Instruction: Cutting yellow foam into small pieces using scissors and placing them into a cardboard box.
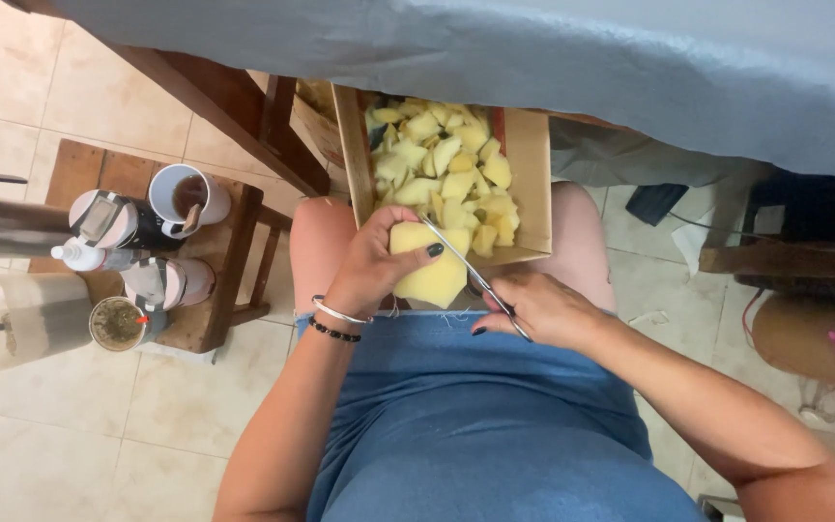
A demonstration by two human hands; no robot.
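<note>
While a grey cloth (553, 68) hangs over the table edge at the top, a seated person in a blue denim skirt (475, 416) works over their lap. Resting on their knees is an open cardboard box (532, 184), heaped with cut yellow foam pieces (446, 169). To their left, a low wooden stool (215, 290) carries cups and bottles. The left hand (374, 266) is clamped around a larger yellow foam block (434, 271), held just in front of the box. The right hand (538, 307) grips scissors (466, 266), blades parted across the block. This looks like mid-cut; closing the blades likely calls for a steady hold so the freed piece drops into the box.
</note>
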